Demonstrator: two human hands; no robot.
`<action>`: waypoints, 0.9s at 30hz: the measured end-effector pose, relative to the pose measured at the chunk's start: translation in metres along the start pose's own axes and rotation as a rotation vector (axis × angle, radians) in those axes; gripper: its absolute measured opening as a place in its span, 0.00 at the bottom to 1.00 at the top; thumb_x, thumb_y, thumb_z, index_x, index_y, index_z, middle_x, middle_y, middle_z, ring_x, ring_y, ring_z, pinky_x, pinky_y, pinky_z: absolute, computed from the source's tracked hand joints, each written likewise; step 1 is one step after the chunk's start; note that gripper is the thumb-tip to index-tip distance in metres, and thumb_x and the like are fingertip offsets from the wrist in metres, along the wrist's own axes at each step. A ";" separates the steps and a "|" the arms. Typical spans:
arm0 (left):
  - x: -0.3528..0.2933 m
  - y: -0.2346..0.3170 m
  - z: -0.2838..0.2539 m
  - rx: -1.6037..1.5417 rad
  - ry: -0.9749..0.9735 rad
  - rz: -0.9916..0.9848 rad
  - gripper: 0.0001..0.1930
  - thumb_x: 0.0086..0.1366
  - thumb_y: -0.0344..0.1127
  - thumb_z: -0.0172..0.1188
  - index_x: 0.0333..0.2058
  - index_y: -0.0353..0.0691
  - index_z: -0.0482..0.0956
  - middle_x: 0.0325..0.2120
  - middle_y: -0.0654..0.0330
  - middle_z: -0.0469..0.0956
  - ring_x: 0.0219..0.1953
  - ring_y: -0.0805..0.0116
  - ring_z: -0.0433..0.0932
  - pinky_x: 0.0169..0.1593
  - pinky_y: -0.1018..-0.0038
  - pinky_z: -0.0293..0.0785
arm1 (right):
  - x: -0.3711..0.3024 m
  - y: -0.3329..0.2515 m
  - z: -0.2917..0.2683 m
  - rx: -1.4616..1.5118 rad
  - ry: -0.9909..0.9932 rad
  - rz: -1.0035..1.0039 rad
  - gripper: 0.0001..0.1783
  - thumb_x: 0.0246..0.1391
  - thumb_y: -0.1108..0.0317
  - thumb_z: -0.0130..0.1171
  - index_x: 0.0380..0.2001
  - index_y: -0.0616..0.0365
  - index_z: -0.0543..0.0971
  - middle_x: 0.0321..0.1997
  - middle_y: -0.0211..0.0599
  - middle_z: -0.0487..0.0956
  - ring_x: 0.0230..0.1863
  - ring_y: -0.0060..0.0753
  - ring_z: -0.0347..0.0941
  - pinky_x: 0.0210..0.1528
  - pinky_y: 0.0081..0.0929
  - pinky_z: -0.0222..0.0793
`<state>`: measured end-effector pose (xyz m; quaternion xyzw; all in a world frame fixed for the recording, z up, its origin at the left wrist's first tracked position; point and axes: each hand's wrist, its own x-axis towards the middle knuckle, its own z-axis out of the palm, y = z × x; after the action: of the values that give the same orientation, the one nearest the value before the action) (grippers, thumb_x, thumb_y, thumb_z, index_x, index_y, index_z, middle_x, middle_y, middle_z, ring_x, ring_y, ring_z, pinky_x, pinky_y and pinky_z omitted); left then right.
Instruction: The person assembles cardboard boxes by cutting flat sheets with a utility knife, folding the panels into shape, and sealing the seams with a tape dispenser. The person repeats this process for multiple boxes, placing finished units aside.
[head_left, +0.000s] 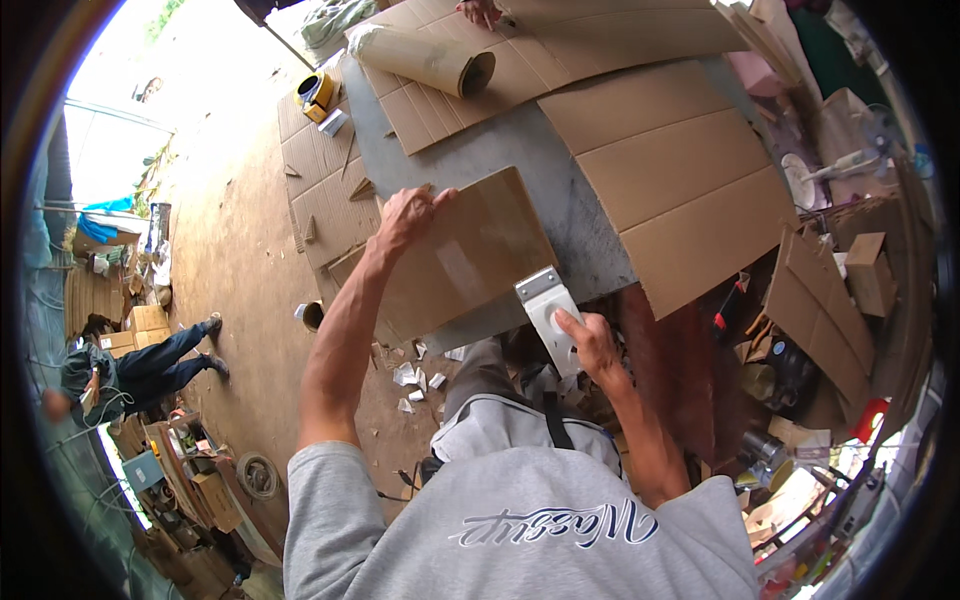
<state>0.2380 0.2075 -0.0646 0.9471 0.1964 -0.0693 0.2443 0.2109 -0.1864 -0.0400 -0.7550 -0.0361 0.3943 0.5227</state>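
Note:
My left hand (408,218) is closed on the far edge of a brown cardboard piece (455,265), near its far left corner. The piece lies across the near edge of a grey work surface (585,215), and a shiny strip shows on its face. In my right hand (592,345) is a white hand tool (550,320) with a flat metal end. That end sits at the cardboard's near right corner; whether it touches cannot be made out. Right of it lies a large creased cardboard sheet (675,165).
A wrapped roll (425,60) rests on cardboard at the back, near another person's hand (480,12). A tape roll (314,92) stands at the far left. White scraps (408,376) litter the floor. Another person (130,370) is at the left. Clutter and a cardboard box (868,275) crowd the right.

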 end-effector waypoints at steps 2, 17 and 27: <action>0.008 -0.005 -0.001 -0.017 0.010 0.029 0.42 0.72 0.72 0.53 0.23 0.31 0.84 0.19 0.39 0.78 0.26 0.41 0.82 0.35 0.51 0.77 | -0.011 0.009 0.002 0.029 0.003 0.036 0.36 0.63 0.38 0.56 0.37 0.69 0.86 0.28 0.44 0.84 0.32 0.35 0.78 0.39 0.35 0.72; 0.073 -0.046 -0.011 -0.074 -0.176 -0.032 0.43 0.72 0.72 0.53 0.22 0.28 0.82 0.18 0.39 0.77 0.25 0.43 0.80 0.37 0.53 0.77 | 0.030 0.033 0.037 0.132 0.073 0.043 0.35 0.63 0.38 0.56 0.37 0.66 0.86 0.28 0.42 0.84 0.32 0.33 0.77 0.39 0.35 0.71; 0.028 -0.054 0.097 -0.018 -0.117 0.000 0.12 0.68 0.38 0.64 0.32 0.36 0.89 0.34 0.42 0.86 0.39 0.47 0.86 0.38 0.55 0.79 | 0.070 0.013 0.035 -0.009 0.057 -0.076 0.37 0.62 0.35 0.56 0.34 0.66 0.85 0.26 0.42 0.83 0.29 0.37 0.77 0.37 0.38 0.71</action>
<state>0.2382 0.2131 -0.1790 0.9392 0.1824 -0.1229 0.2636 0.2325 -0.1330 -0.0949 -0.7664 -0.0514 0.3523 0.5347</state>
